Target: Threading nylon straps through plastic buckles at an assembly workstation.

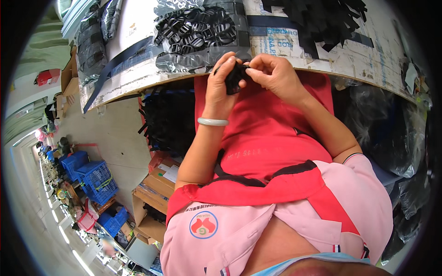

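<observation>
A person stands or sits at a table (133, 23), a pale, scuffed surface with a curved-looking front edge, and both bare hands are raised together at that edge, before the chest. Between them is a small black piece (234, 79), too dark and too covered by fingers for me to make out its shape. The left hand (221, 89) is curled around it, thumb and fingers closed on its sides; a pale bracelet (212, 122) circles that wrist. The right hand (278, 80) comes in from the other side, thumb and forefinger drawn narrow and pinching the piece's edge, the remaining fingers bent.

Just beyond the hands, a heap of black plastic buckles (193, 32) lies on clear plastic wrapping (179, 62). To the left of the heap a dark strap (108, 69) runs slantwise and hangs over the table's edge; to the right, near the far side, is a pile of black strips (317, 20).

The person wears a red apron (271, 129) over a pink shirt (368, 193). On the left, a cardboard box (154, 188) sits near the person, with blue crates (96, 181) farther off.
</observation>
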The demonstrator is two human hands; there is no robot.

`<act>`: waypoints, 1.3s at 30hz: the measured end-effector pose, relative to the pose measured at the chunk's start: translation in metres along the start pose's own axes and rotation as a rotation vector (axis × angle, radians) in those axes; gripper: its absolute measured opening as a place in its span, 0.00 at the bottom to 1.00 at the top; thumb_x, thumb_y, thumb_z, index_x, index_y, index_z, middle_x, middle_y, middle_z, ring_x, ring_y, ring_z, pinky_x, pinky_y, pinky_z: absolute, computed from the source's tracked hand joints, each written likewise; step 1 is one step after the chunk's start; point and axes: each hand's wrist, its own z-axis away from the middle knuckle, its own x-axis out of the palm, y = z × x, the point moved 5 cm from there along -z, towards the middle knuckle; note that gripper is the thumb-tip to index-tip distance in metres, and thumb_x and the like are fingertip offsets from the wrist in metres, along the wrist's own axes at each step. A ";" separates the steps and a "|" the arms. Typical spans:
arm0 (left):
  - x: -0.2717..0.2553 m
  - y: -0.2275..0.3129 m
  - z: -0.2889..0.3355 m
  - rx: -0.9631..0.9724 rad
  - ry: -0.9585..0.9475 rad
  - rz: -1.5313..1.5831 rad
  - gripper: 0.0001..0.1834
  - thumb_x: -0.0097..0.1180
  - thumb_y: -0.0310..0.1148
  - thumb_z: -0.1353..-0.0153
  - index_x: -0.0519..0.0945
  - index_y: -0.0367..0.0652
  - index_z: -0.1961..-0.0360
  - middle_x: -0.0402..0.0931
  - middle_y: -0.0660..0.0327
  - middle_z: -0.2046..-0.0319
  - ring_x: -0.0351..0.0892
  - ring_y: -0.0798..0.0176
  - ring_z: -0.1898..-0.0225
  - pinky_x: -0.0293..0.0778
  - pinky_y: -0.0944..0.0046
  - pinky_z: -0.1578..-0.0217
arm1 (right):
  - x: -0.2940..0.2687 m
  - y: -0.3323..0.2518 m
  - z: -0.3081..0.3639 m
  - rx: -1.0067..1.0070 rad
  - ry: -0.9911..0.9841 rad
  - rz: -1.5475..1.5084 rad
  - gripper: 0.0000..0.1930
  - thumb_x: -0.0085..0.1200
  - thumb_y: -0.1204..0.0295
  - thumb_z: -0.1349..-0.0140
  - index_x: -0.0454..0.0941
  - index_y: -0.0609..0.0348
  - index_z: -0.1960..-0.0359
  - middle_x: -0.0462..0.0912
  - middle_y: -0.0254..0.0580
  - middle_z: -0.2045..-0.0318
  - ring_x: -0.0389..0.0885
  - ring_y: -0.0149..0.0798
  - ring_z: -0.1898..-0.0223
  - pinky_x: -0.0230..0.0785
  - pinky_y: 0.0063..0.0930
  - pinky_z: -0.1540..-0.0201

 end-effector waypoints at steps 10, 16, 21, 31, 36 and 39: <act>-0.016 -0.023 0.025 -0.315 -0.208 -0.553 0.15 0.59 0.34 0.38 0.79 0.34 0.55 0.80 0.58 0.75 0.77 0.69 0.80 0.70 0.73 0.85 | -0.026 -0.009 0.008 0.284 -0.382 0.083 0.07 0.58 0.69 0.39 0.77 0.60 0.69 0.74 0.28 0.79 0.70 0.21 0.81 0.63 0.16 0.77; -0.022 -0.022 0.018 -0.361 -0.318 -0.384 0.14 0.57 0.37 0.37 0.78 0.35 0.60 0.80 0.58 0.74 0.81 0.65 0.76 0.73 0.71 0.84 | -0.043 -0.020 -0.032 -0.039 -0.267 0.429 0.09 0.54 0.67 0.36 0.79 0.61 0.66 0.77 0.33 0.77 0.76 0.30 0.76 0.69 0.23 0.71; -0.024 -0.010 0.030 -0.296 -0.367 -0.165 0.19 0.53 0.41 0.35 0.74 0.34 0.55 0.78 0.54 0.61 0.81 0.51 0.58 0.83 0.63 0.75 | -0.084 -0.049 -0.104 -0.607 0.263 1.393 0.17 0.57 0.73 0.51 0.78 0.54 0.56 0.76 0.41 0.58 0.71 0.46 0.50 0.66 0.37 0.49; -0.038 -0.001 0.028 -0.257 -0.258 -0.128 0.14 0.54 0.41 0.34 0.75 0.39 0.61 0.75 0.61 0.67 0.79 0.65 0.67 0.74 0.71 0.80 | -0.093 -0.050 -0.089 -0.753 0.249 1.186 0.05 0.56 0.74 0.47 0.81 0.56 0.68 0.78 0.37 0.65 0.74 0.42 0.55 0.64 0.35 0.50; -0.030 0.013 0.025 -0.239 -0.232 -0.137 0.14 0.54 0.40 0.34 0.75 0.38 0.58 0.75 0.59 0.64 0.80 0.63 0.64 0.76 0.70 0.79 | -0.058 -0.115 -0.040 -0.903 0.209 0.994 0.07 0.58 0.76 0.47 0.80 0.56 0.65 0.80 0.38 0.64 0.76 0.44 0.55 0.65 0.36 0.49; -0.018 0.013 0.023 -0.208 -0.287 -0.181 0.12 0.54 0.39 0.34 0.74 0.40 0.63 0.73 0.61 0.68 0.77 0.66 0.69 0.70 0.73 0.83 | -0.058 -0.152 -0.012 -0.956 0.305 0.728 0.10 0.60 0.79 0.47 0.80 0.58 0.62 0.79 0.42 0.69 0.78 0.45 0.65 0.69 0.32 0.60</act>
